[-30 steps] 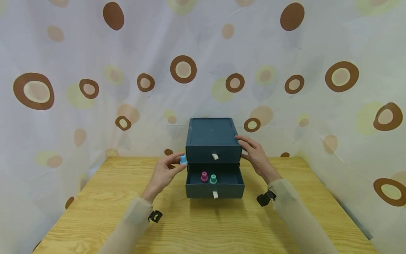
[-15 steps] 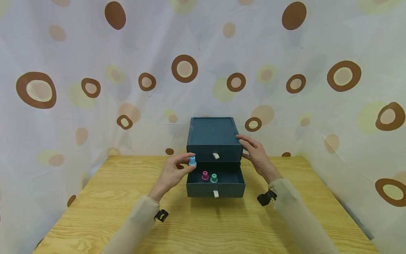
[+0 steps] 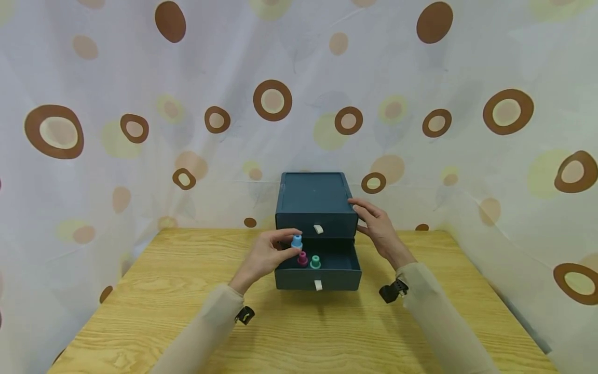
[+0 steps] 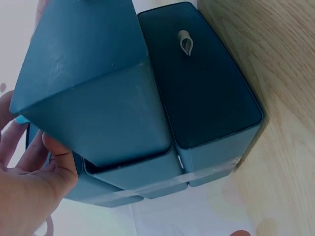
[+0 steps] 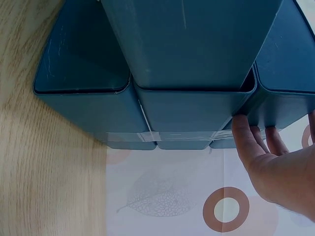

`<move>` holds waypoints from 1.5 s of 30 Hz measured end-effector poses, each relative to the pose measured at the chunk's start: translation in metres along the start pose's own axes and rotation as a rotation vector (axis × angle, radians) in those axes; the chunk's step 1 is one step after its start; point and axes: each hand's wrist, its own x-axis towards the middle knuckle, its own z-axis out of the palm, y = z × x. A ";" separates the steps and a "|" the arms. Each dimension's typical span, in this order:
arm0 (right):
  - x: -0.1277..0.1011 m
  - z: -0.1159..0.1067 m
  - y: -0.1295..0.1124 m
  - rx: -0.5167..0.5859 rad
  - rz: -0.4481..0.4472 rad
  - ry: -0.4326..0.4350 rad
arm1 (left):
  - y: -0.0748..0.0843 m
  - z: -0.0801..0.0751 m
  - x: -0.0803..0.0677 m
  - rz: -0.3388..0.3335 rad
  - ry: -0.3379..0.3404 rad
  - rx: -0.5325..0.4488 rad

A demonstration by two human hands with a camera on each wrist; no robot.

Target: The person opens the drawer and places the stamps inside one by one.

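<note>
Between thumb and fingers, my left hand pinches a small light-blue stepped, knob-like piece above the left part of a pulled-out drawer. Only a sliver of that light-blue piece shows in the left wrist view. Inside the drawer stand a magenta piece and a teal-green piece of similar shape, side by side; the magenta one is just below the held piece. My right hand rests against the upper right side of the dark blue drawer cabinet, fingers extended along its top edge and side.
The closed top drawer has a white pull tab and overhangs the rear of the pulled-out drawer. In the right wrist view a lower drawer unit sits on the wooden table. A patterned curtain hangs behind.
My left hand has carried the light-blue piece rightward, from beside the cabinet to above the pulled-out drawer. The right hand keeps its place on the cabinet.
</note>
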 end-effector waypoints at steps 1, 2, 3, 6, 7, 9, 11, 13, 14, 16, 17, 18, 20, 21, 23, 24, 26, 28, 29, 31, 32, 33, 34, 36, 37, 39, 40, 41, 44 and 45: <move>0.000 0.000 0.000 0.001 0.001 -0.001 | 0.000 0.001 0.001 0.004 -0.010 -0.001; 0.000 0.000 0.001 0.000 0.000 -0.002 | 0.001 0.002 0.001 0.010 -0.018 -0.001; 0.000 0.001 0.001 0.000 -0.001 -0.003 | 0.001 0.003 0.002 0.014 -0.024 -0.001; 0.001 0.001 0.002 0.003 -0.006 -0.004 | 0.003 0.005 0.004 0.019 -0.034 -0.001; 0.001 0.001 0.002 0.005 -0.008 -0.005 | 0.004 0.006 0.005 0.017 -0.035 -0.003; 0.001 0.001 0.002 0.007 -0.012 -0.006 | 0.006 0.007 0.007 0.009 -0.039 -0.001; 0.001 0.000 0.002 0.008 -0.015 -0.003 | 0.008 0.010 0.008 0.003 -0.049 -0.003; 0.001 0.000 0.002 0.006 -0.017 -0.003 | 0.009 0.012 0.009 -0.002 -0.058 -0.002; 0.002 0.000 0.002 0.005 -0.015 -0.001 | 0.009 0.013 0.009 -0.003 -0.061 0.000; 0.002 0.001 0.002 0.004 -0.012 0.001 | 0.009 0.015 0.010 -0.001 -0.071 0.001; 0.002 0.001 0.002 0.002 -0.011 -0.001 | 0.009 0.016 0.011 0.003 -0.079 0.003; 0.002 0.001 0.002 0.000 -0.013 -0.004 | 0.009 0.017 0.011 0.007 -0.085 0.006; 0.002 0.001 0.002 0.006 -0.010 -0.001 | 0.009 0.018 0.012 0.016 -0.105 0.013; 0.001 0.001 0.002 0.008 -0.010 -0.001 | 0.009 0.019 0.013 0.020 -0.117 0.017; 0.001 0.001 0.002 0.007 -0.013 -0.004 | 0.010 0.020 0.014 0.025 -0.140 0.026; 0.001 0.000 0.002 0.010 -0.012 -0.002 | 0.010 0.021 0.015 0.025 -0.150 0.029; 0.001 0.000 0.002 0.012 -0.012 -0.005 | 0.010 0.023 0.016 0.024 -0.167 0.033; 0.002 0.000 0.003 0.008 -0.012 -0.008 | 0.010 0.024 0.017 0.024 -0.185 0.042; 0.002 -0.001 0.003 0.008 -0.012 -0.008 | 0.011 0.025 0.017 0.027 -0.194 0.048; 0.002 -0.001 0.003 0.005 -0.010 -0.005 | 0.011 0.026 0.018 0.039 -0.207 0.065; 0.002 -0.001 0.003 0.004 -0.009 -0.004 | 0.011 0.026 0.018 0.047 -0.216 0.076; 0.002 -0.001 0.004 0.000 -0.011 -0.004 | 0.011 0.026 0.018 0.055 -0.225 0.092; 0.002 0.000 0.004 0.000 -0.010 -0.002 | 0.011 0.026 0.019 0.065 -0.232 0.107; 0.002 0.000 0.004 0.002 -0.007 0.001 | 0.012 0.026 0.021 0.082 -0.244 0.130; 0.002 0.000 0.004 0.004 -0.006 0.001 | 0.012 0.026 0.022 0.087 -0.250 0.141; 0.002 0.000 0.004 0.004 -0.004 0.003 | 0.013 0.026 0.024 0.096 -0.260 0.157; 0.002 0.001 0.004 0.005 -0.002 0.007 | 0.014 0.026 0.026 0.101 -0.263 0.164; 0.002 0.001 0.004 0.003 -0.003 0.008 | 0.015 0.027 0.027 0.104 -0.267 0.172; 0.003 0.001 0.004 -0.008 -0.009 0.009 | 0.017 0.028 0.031 0.113 -0.283 0.200; 0.003 0.001 0.004 -0.011 -0.012 0.008 | 0.017 0.028 0.032 0.114 -0.286 0.212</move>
